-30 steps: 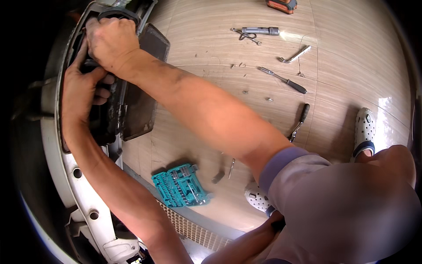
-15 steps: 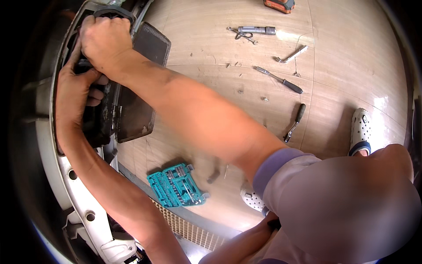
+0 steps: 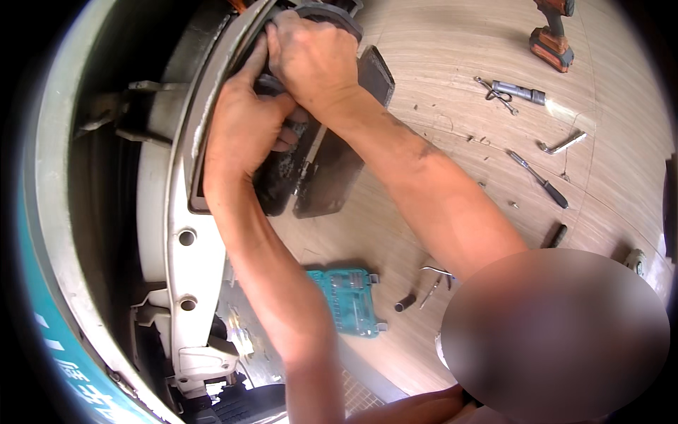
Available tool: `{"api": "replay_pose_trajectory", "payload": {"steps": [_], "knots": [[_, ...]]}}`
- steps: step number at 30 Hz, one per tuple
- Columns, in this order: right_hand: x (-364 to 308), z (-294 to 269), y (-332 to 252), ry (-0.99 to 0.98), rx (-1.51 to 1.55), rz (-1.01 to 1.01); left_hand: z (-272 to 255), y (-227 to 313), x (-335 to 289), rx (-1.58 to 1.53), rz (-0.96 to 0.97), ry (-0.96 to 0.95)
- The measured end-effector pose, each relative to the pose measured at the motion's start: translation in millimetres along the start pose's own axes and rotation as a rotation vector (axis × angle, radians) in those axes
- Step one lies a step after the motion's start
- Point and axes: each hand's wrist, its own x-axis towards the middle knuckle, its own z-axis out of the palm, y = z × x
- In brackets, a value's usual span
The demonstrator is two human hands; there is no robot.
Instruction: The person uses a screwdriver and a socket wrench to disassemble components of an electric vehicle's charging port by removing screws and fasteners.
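Observation:
Both my hands work close together inside a dark recess (image 3: 272, 187) behind a pale metal vehicle frame (image 3: 189, 272). My left hand (image 3: 244, 124) reaches in with its index finger stretched upward, its thumb bent and its other fingers curled inside; what they grip is hidden. Just above it, my right hand (image 3: 311, 56) is closed in a fist against a dark rounded part (image 3: 332, 13). Its fingertips and anything in them are out of sight. A dark flat panel (image 3: 332, 169) hangs at the recess's right side.
On the wood-look floor lie a cordless drill (image 3: 554, 42), a lit flashlight (image 3: 519, 92), a bent socket wrench (image 3: 565, 143), a long-handled driver (image 3: 540, 180) and a black socket (image 3: 405, 303). A teal socket case (image 3: 353, 304) lies open beside my left forearm. A blue vehicle panel (image 3: 42, 311) curves along the left.
The view has swung left, so everything sits farther right; more of the drill and the blue panel shows. My hands keep nearly the same grip at the recess.

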Motion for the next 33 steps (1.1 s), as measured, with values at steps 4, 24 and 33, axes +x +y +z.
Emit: {"api": "replay_pose_trajectory", "payload": {"steps": [4,24,33], "knots": [[-2.4,7.6,-2.1,0.027,0.052,0.036,-1.1,-4.8,-1.2,0.006,0.003,0.013],[-4.9,0.9,-8.4,-0.055,0.098,0.032,20.5,8.6,13.7,0.48,0.047,0.535],[-3.8,-3.5,-5.7,-0.091,0.118,0.029,43.9,-28.3,-0.3,0.587,0.4,0.874]]}}
